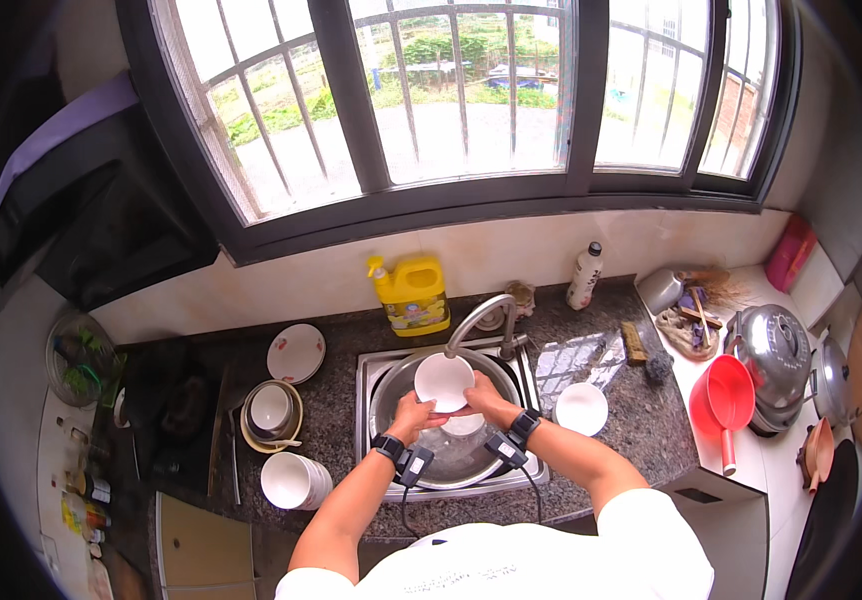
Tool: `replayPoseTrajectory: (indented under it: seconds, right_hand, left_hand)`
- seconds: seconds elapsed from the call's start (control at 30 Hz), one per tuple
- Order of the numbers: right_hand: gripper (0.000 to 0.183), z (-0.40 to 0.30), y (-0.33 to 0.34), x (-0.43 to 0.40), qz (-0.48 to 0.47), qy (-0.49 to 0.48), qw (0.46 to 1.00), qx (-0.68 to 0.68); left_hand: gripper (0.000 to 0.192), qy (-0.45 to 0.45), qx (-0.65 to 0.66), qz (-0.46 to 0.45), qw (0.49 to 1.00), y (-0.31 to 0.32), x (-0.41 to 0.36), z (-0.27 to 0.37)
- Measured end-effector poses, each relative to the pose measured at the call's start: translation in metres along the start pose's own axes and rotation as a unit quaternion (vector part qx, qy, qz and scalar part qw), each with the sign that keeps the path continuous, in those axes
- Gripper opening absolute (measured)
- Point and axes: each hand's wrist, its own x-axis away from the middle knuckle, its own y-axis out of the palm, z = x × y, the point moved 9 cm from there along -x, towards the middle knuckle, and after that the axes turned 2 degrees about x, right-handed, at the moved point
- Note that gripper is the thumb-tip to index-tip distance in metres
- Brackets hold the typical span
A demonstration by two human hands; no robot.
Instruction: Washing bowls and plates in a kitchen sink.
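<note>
A white bowl (444,381) is held between my two hands, right below the spout of a curved metal faucet (476,319). My left hand (413,416) grips its lower left rim, and my right hand (485,397) holds its right side. Beneath them a large metal basin (393,390) stands in the stainless steel sink (365,450). Another white bowl (464,426) sits in the basin, partly hidden by my hands. Whether water runs from the spout is hard to tell.
On the left stand stacked white bowls (294,481), nested bowls (271,407) and plates (296,353). A yellow pump jug (415,295) and a bottle (585,276) stand by the wall. To the right are a white bowl (581,409), a brush (633,343) and a red ladle (723,397).
</note>
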Motion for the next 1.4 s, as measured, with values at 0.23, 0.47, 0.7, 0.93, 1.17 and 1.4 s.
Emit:
replayPoseTrajectory:
  seconds: [0.23, 0.47, 0.7, 0.93, 1.17, 1.4]
  right_hand:
    - [0.040, -0.017, 0.014, 0.012, -0.038, 0.020, 0.999, 0.024]
    - [0.040, -0.023, 0.000, 0.006, 0.000, -0.081, 0.983, 0.166]
    - [0.057, -0.048, 0.014, 0.009, 0.016, -0.196, 0.912, 0.360]
    - [0.063, -0.070, 0.024, 0.008, 0.025, -0.318, 0.885, 0.341]
    - [0.071, -0.047, 0.005, 0.016, -0.001, -0.224, 0.906, 0.358]
    - [0.072, -0.006, -0.016, 0.026, -0.031, -0.093, 0.963, 0.250]
  left_hand:
    - [0.037, 0.010, -0.006, 0.023, 1.000, -0.006, -0.001, 0.008]
    - [0.039, -0.032, 0.092, 0.010, 0.995, 0.000, -0.016, -0.010]
    - [0.035, -0.027, 0.174, -0.007, 0.984, 0.000, -0.028, -0.017]
    - [0.030, -0.099, 0.243, 0.018, 0.965, -0.001, -0.044, -0.028]
    - [0.034, -0.151, 0.261, -0.045, 0.952, 0.008, -0.045, -0.047]
    - [0.043, -0.074, 0.095, -0.061, 0.991, 0.004, -0.031, -0.025]
